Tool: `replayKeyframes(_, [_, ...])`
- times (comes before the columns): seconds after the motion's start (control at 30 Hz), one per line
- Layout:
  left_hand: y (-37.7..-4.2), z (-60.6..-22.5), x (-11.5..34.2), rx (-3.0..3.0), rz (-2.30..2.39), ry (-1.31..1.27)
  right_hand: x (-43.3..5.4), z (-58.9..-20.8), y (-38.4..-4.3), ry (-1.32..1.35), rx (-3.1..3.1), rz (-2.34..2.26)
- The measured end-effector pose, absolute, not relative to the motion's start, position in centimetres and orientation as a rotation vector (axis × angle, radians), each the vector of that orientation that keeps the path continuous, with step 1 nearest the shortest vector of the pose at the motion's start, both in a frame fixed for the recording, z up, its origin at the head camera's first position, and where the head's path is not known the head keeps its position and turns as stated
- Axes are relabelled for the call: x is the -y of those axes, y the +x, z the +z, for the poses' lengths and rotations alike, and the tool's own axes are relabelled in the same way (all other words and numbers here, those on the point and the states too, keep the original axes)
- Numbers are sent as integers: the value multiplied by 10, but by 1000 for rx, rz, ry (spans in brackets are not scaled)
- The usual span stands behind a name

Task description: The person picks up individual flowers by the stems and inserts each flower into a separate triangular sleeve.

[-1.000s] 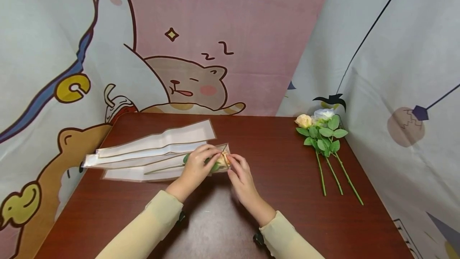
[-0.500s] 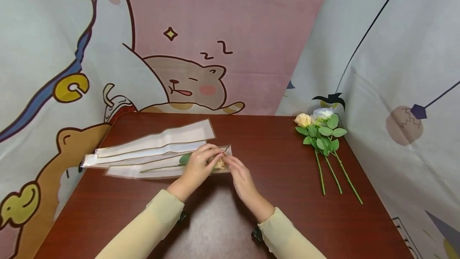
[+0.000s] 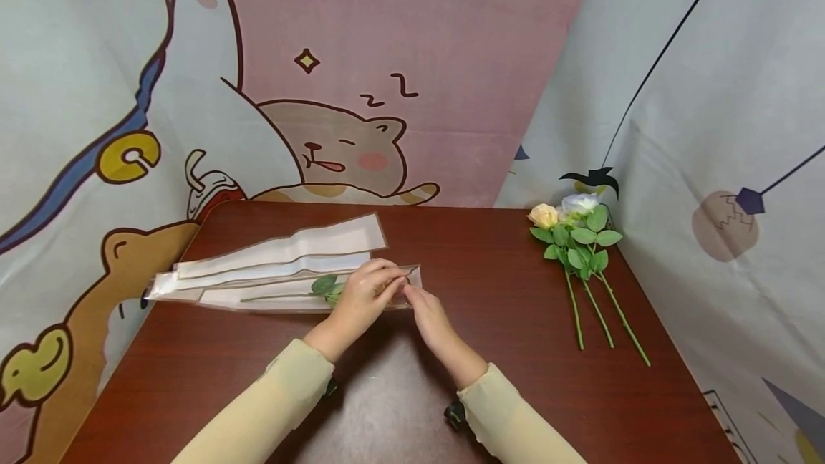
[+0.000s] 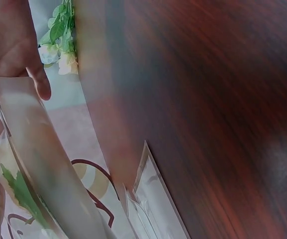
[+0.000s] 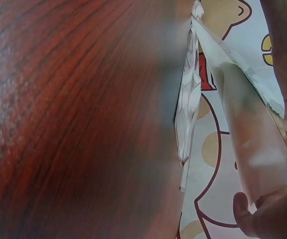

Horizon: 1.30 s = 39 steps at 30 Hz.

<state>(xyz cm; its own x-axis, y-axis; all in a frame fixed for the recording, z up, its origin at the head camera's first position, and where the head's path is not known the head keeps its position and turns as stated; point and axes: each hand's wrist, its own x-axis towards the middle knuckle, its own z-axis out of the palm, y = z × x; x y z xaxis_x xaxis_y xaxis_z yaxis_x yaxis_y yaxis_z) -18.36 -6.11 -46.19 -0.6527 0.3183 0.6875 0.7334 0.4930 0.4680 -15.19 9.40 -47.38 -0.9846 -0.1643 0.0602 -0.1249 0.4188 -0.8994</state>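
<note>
A flower sleeve of clear and pale film with a brown border lies slantwise across the left of the table, its wide end between the two hands. My left hand pinches this end near its upper edge. Close by on the right, my right hand grips the rim of the mouth, its thumb at the film's edge in the right wrist view. Within the sleeve lies a rose with green leaves and a thin stem pointing left. Its bloom is mostly hidden by the left hand.
More flower sleeves are fanned out behind, at the table's left. Several roses, one peach and one bluish white among them, lie at the right, stems toward the front. A printed cloth hangs behind the table.
The rose has slid left into the sleeve; its bloom, seen between the hands before, has gone behind the left hand. The leaves now show left of it. The right hand has edged left.
</note>
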Motion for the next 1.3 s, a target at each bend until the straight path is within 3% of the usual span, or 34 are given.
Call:
replayKeyframes(0.27, [-184, -462, 62, 2219, -1033, -888, -96, -476, -151, -239, -2638, -1678])
replayKeyframes(0.5, [-186, -461, 62, 2220, -1018, -880, -100, -478, -144, -171, -2739, -2071])
replayKeyframes(0.73, [-187, -461, 61, 2233, -1013, -880, -98, -451, -119, 3, -2521, -2154])
replayKeyframes(0.97, [-186, -459, 61, 2259, -1009, -883, -101, -490, -127, 133, -2340, -1916])
replayKeyframes(1.3, [-186, -458, 60, 2243, -1010, -898, -96, -489, -136, 78, -2381, -2031])
